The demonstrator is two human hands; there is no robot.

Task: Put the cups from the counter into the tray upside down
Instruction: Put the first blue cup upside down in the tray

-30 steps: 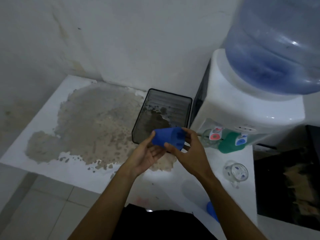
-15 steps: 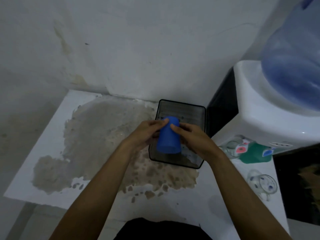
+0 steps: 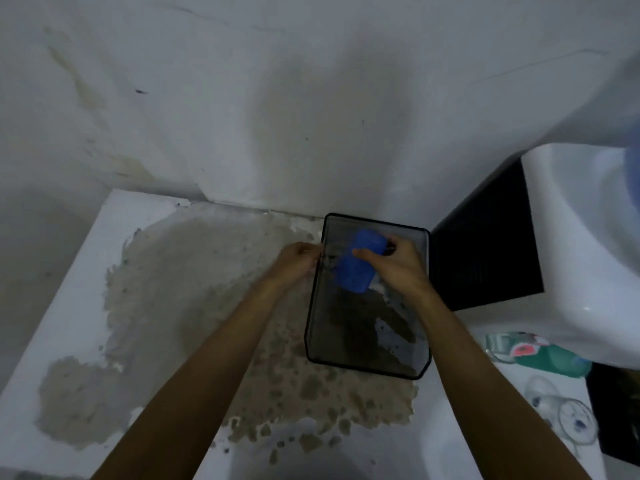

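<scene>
A blue plastic cup [image 3: 356,268] is inside the far part of the dark mesh tray [image 3: 367,362], its closed base towards the wall and its mouth down. My right hand [image 3: 394,265] grips the cup's upper end. My left hand [image 3: 299,259] is at the tray's far left rim, fingers curled on the edge. A clear glass cup with blue dots [image 3: 568,419] lies on the counter at the right. A green cup [image 3: 554,358] stands under the dispenser taps.
The white counter [image 3: 69,289] has a large worn grey-brown patch. A water dispenser [image 3: 571,244] with a black side panel stands right of the tray. The wall is close behind the tray.
Both hands moved the blue cup away from me into the far end of the tray. My left hand came off the cup and went to the tray's left rim.
</scene>
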